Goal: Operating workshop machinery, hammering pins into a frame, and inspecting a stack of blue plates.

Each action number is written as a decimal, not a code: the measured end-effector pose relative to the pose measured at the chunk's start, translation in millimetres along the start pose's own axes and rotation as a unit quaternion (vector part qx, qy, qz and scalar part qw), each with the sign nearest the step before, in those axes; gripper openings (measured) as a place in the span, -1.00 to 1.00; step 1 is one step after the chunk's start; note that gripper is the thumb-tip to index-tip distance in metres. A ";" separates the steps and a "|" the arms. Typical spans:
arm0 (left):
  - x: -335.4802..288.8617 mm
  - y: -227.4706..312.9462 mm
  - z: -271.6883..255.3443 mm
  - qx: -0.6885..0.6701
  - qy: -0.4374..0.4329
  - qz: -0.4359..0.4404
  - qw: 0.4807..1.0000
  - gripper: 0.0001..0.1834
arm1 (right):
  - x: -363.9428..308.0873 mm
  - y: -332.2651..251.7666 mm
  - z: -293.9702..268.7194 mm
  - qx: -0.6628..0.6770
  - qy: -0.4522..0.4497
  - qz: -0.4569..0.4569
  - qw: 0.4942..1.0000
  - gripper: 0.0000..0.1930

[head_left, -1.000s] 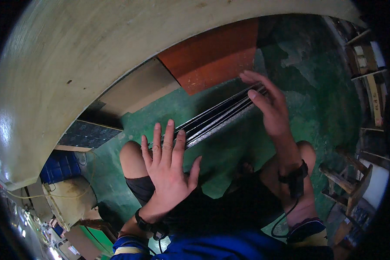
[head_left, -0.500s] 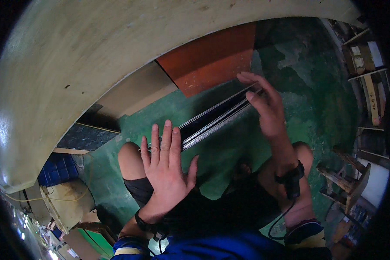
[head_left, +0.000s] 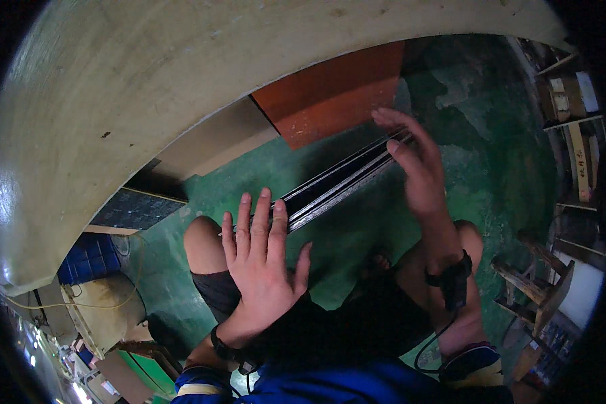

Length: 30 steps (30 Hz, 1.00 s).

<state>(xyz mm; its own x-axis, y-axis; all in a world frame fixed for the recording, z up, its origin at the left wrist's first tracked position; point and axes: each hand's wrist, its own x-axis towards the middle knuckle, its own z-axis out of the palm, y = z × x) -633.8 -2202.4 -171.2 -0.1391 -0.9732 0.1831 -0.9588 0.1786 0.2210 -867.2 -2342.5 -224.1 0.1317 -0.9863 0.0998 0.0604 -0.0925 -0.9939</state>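
I see the dark sheets (head_left: pixel 338 180) gathered, gaps left between them; my left hand (head_left: pixel 261 259) spreads unclenched at one end, my right hand (head_left: pixel 423 176) straddles the other, grip unclear.

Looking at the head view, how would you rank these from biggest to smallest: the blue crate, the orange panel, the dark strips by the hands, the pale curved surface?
1. Pale curved surface
2. Orange panel
3. Dark strips, together
4. Blue crate

A head-worn fisheye looks down, close over the lap (head_left: pixel 353 330), toward the floor (head_left: pixel 488 178).
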 end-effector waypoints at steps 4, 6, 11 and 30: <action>0.3 0.6 1.5 -0.008 -0.007 0.001 1.000 -0.08 | -1.4 0.0 -3.6 0.000 0.001 0.000 1.000 -0.53; -0.1 1.0 1.6 -0.005 -0.011 0.004 1.000 -0.07 | -3.0 1.5 -4.4 -0.002 0.001 -0.013 1.000 -0.53; -1.8 1.7 3.0 0.005 -0.012 0.016 1.000 -0.03 | -6.6 -1.2 -5.6 0.010 0.014 -0.001 1.000 -0.53; -3.7 2.2 3.4 -0.027 0.010 0.019 0.999 -0.19 | -12.0 1.3 -6.4 -0.015 0.030 -0.018 0.999 -0.51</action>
<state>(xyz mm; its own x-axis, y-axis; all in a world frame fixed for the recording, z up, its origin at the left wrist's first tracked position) -636.2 -2198.8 -174.6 -0.1702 -0.9623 0.2119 -0.9380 0.2242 0.2642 -875.1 -2331.6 -226.8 0.0712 -0.9884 0.1340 0.0336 -0.1319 -0.9907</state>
